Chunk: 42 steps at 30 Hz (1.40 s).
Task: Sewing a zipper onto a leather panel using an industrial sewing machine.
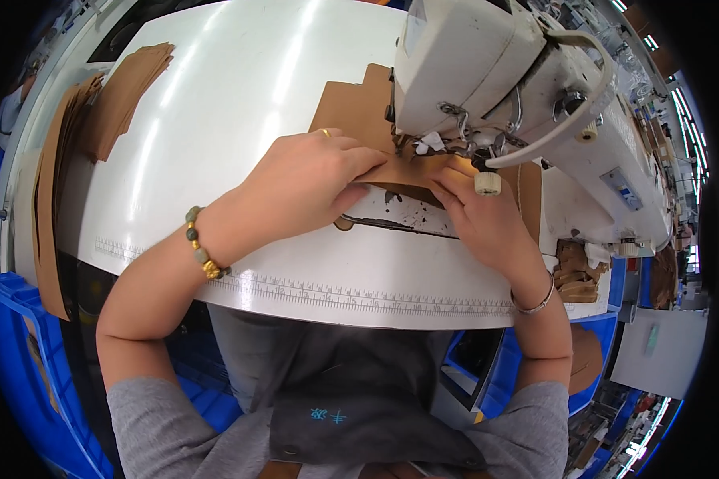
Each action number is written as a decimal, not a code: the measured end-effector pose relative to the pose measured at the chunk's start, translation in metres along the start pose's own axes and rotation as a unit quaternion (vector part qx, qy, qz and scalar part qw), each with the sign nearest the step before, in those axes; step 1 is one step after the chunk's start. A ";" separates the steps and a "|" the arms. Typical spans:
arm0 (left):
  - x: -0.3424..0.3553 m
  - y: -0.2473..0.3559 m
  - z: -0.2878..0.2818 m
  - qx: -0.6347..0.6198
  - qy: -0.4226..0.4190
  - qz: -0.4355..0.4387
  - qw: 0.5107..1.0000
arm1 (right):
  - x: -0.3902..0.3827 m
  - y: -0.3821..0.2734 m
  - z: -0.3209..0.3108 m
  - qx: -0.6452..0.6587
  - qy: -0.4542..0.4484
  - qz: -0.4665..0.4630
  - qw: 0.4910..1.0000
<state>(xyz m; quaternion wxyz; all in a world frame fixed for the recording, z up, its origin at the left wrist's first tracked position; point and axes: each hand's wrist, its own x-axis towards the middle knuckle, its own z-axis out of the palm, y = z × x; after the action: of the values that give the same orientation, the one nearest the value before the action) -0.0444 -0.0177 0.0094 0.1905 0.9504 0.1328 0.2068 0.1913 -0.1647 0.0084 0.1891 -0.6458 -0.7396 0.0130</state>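
brown, flat, leather-like panel [339, 108] spread on the glossy white desk [216, 128], its near edge set beneath the head of the off-white metal sewing machine [471, 72]! that edge is pinched between thumb and fingers of the left hand [315, 184]; by the right hand [491, 211] it is touched, though whether it is gripped cannot be told. edge alignment for stitching seems in hand; next, steady, level guiding appears to be called for.

The left forearm [156, 281] slants inward, the right forearm [543, 323] stands steeper, and the left hand [315, 177], fingers [366, 162] bent above the thumb [347, 198], faces the right hand [491, 215], whose fingers reach inward, though whether either grips is hard to tell.
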 end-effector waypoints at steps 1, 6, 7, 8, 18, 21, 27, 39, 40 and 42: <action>0.005 -0.001 0.003 0.037 -0.011 0.007 0.999 | 0.001 0.000 -0.002 0.002 -0.007 0.000 1.000; 0.024 -0.010 0.004 0.108 -0.063 -0.004 0.992 | 0.000 -0.010 -0.008 -0.020 0.004 0.007 1.000; 0.024 -0.010 0.004 0.099 -0.051 0.004 0.994 | -0.005 -0.017 -0.008 -0.016 0.007 -0.013 1.000; 0.024 -0.011 0.003 0.091 -0.040 0.012 0.995 | -0.010 -0.026 -0.007 -0.070 0.067 -0.070 0.993; 0.021 -0.011 0.003 0.074 -0.050 -0.015 0.996 | -0.009 -0.047 0.030 -0.110 0.087 -0.226 0.964; 0.019 -0.009 0.003 0.069 -0.043 -0.016 0.997 | -0.010 -0.043 0.036 -0.121 0.090 -0.193 0.970; 0.017 -0.011 0.002 0.071 -0.048 0.014 0.996 | -0.014 -0.046 0.035 -0.121 0.080 -0.183 0.972; 0.021 -0.016 0.004 0.092 -0.037 0.024 0.995 | -0.012 -0.044 0.035 -0.098 0.076 -0.167 0.978; 0.021 -0.016 0.004 0.087 -0.034 0.023 0.995 | -0.012 -0.044 0.035 -0.096 0.074 -0.152 0.981; 0.020 -0.015 0.004 0.081 -0.032 0.022 0.996 | -0.012 -0.044 0.036 -0.092 0.072 -0.136 0.984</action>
<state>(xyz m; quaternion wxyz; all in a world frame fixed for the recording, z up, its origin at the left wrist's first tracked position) -0.0275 0.0014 0.0061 0.1123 0.9715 0.1217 0.1694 0.1399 -0.1750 -0.0168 0.1817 -0.5528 -0.8031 -0.1282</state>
